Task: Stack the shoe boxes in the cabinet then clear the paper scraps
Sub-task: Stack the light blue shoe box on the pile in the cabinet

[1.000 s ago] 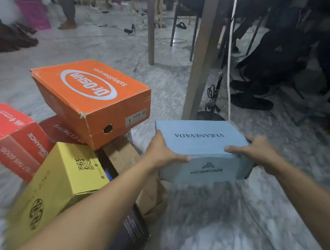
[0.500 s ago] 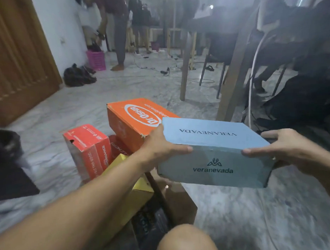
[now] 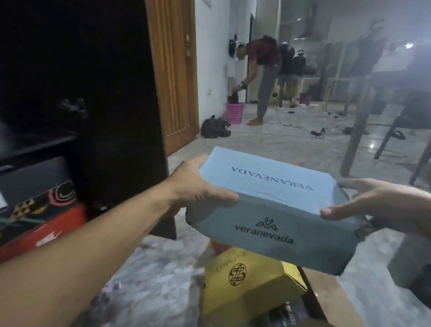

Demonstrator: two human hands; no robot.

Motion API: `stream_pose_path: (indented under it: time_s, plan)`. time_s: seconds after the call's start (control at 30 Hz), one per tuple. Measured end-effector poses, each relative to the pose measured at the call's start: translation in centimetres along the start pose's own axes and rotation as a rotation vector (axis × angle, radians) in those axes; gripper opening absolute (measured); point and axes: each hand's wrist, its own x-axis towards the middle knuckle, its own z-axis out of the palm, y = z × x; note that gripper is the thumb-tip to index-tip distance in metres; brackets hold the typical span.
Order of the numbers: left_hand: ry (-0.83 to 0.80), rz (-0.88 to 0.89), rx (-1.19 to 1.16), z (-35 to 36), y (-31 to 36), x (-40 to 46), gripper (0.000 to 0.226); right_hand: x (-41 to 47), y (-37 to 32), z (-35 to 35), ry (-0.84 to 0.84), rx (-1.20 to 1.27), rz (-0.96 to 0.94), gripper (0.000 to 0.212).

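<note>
I hold a light blue "veranevada" shoe box (image 3: 270, 210) in the air with both hands. My left hand (image 3: 198, 188) grips its left end, my right hand (image 3: 372, 204) its right end. The box hangs just right of a dark cabinet (image 3: 104, 93), whose open side faces me at the left. On a lower shelf inside lie a black patterned box (image 3: 32, 194) over a red box (image 3: 46, 233). Below the blue box on the floor sit a yellow shoe box (image 3: 245, 282) and a brown cardboard box (image 3: 329, 301). Small pale scraps (image 3: 113, 286) lie on the marble floor.
A wooden door (image 3: 174, 67) stands behind the cabinet. A person (image 3: 262, 71) bends over a pink basket (image 3: 234, 112) at the back. Table legs (image 3: 355, 134) and chair legs (image 3: 426, 153) stand at the right. Cables and dark shoes (image 3: 214, 128) lie on the floor.
Both hands have lifted the blue box and swung it left, away from the pile of boxes. The view has turned to the dark cabinet, and the orange and red boxes have dropped out of sight.
</note>
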Motion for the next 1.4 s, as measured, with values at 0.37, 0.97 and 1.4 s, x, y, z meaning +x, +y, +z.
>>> stream_pose_path:
  time_s: [0.37,0.97,1.4]
  plan:
    - [0.308,-0.246,0.065,-18.9,-3.5,-5.8,0.058,11.2,-13.0,14.7,-0.198,-0.177,-0.312,0.052]
    - [0.83,-0.237,0.154,-42.6,-10.3,-2.3,0.079,26.8,-29.5,32.3,-0.129,-0.124,-0.517,0.062]
    - [1.517,-0.197,0.282,-45.9,-17.3,2.0,0.04,33.2,-34.8,40.2,-0.022,0.142,-0.62,0.085]
